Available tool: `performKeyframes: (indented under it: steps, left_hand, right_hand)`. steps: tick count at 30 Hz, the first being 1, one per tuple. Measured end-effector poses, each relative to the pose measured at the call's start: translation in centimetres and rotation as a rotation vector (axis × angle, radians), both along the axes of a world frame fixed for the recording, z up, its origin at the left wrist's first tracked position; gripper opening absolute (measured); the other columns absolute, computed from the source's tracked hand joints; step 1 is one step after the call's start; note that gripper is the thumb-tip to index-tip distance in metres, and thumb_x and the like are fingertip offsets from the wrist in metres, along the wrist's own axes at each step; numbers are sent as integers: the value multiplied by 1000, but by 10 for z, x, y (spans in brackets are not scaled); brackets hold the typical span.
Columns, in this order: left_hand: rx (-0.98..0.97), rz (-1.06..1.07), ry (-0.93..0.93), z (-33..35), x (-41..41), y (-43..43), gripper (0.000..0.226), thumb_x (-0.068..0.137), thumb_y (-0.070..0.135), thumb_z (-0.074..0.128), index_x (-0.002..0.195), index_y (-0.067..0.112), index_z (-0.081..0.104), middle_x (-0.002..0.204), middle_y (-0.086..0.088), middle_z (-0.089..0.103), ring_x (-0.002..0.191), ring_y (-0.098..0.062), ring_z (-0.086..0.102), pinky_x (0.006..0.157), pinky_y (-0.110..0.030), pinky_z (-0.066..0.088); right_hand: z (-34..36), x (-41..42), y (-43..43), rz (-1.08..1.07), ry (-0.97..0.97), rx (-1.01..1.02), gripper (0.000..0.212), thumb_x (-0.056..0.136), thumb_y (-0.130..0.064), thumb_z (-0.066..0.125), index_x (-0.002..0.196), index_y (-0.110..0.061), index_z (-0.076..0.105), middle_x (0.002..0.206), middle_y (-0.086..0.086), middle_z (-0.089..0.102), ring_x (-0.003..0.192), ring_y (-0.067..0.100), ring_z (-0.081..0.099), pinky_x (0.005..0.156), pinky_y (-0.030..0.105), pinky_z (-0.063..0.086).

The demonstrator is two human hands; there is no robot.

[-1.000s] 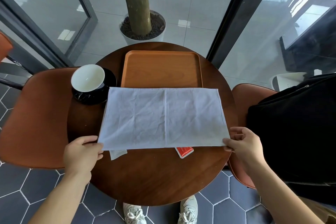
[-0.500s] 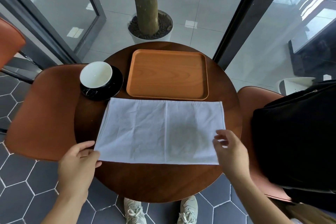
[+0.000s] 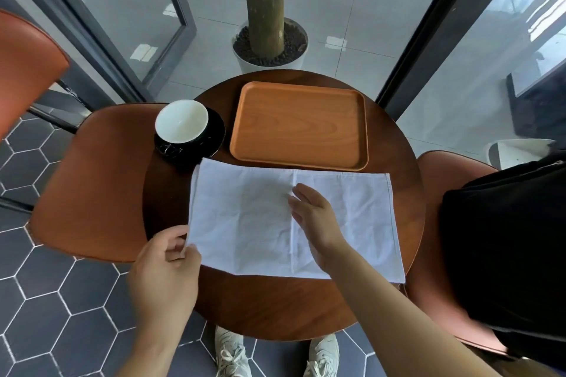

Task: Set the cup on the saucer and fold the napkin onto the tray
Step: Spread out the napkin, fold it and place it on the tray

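Note:
A white napkin (image 3: 245, 217) lies spread flat on the round wooden table (image 3: 275, 306), just in front of the orange wooden tray (image 3: 298, 125). The tray holds nothing. A cup (image 3: 182, 121), white inside, stands on a black saucer (image 3: 214, 135) to the left of the tray. My left hand (image 3: 165, 272) pinches the napkin's near left corner. My right hand (image 3: 315, 217) rests flat on the napkin's middle crease, fingers stretched out and holding nothing.
Orange chairs stand at the left (image 3: 92, 180) and at the right (image 3: 435, 254) of the table. A black bag (image 3: 505, 242) fills the right chair. A potted tree trunk (image 3: 266, 24) rises behind the table, with glass doors around. My shoes (image 3: 229, 355) show under the table edge.
The napkin has been laid down flat on the table, off the tray. My right hand let go of the right corner and moved left onto the napkin's middle. My left hand stays at its corner.

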State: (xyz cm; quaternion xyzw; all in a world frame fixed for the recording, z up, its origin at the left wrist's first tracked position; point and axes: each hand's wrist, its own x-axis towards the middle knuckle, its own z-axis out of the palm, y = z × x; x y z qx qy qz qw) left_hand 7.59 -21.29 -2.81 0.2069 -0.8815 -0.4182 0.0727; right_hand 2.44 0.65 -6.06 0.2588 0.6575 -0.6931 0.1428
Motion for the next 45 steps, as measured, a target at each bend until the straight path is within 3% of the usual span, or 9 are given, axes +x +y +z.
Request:
performKeyframes:
  steps: [4,7,10,15,19,25,29,38,45]
  left_hand:
    - [-260,-181,150,10,1,20,31,78,-5,74,104,12,71,87,1,67,62,-4,56,59,-11,38]
    - [-319,-278,217,19,1,35,31,76,-6,75,104,6,71,88,-3,68,63,-7,58,61,-8,39]
    - [-383,-359,254,22,1,47,31,75,-6,76,104,5,71,89,-5,70,69,-19,67,61,-20,48]
    - [-444,-441,304,22,0,67,31,74,-4,75,102,7,71,86,-5,70,75,-22,67,64,-29,52]
    - [-428,-498,306,20,1,80,31,73,-4,77,101,9,72,84,-3,70,74,-20,67,64,-29,52]
    - [-302,-525,303,23,0,101,27,73,0,81,97,10,73,85,-2,73,75,-16,69,67,-22,55]
    - [-264,-575,309,23,4,119,22,73,5,83,94,11,75,86,-1,75,75,-14,70,70,-21,55]
    - [-240,-724,312,16,13,168,22,72,7,87,92,13,79,88,0,77,78,-14,72,71,-24,60]
    - [-209,-806,317,4,20,208,21,72,4,85,89,13,77,85,1,76,75,-16,70,66,-27,59]
  right_hand:
    - [6,-8,3,-19,43,61,31,89,-10,55,111,11,49,126,35,43,122,52,40,100,72,34]
    - [14,-20,3,-39,26,-25,14,92,-19,63,90,-14,75,110,22,70,106,35,68,93,45,58]
    - [27,-40,-9,75,50,-14,29,95,-41,64,108,-16,71,101,7,76,92,23,75,85,38,62]
    - [54,-77,-34,531,136,532,69,80,-67,66,97,-1,72,85,14,75,73,29,73,72,46,63]
    - [58,-97,-32,633,196,859,32,84,-39,74,99,-10,70,91,5,73,78,24,70,66,32,56]
    - [53,-99,3,478,103,685,19,81,-16,68,79,2,65,69,11,69,64,29,73,65,44,63]
    - [46,-90,25,376,108,590,28,80,-15,69,90,11,62,77,20,67,70,35,72,64,55,60]
    - [42,-74,84,220,93,459,24,82,-18,73,86,4,66,76,12,65,56,14,60,44,20,48]
    - [33,-48,137,138,93,463,15,85,-20,75,82,-5,71,88,14,71,71,19,64,67,40,58]
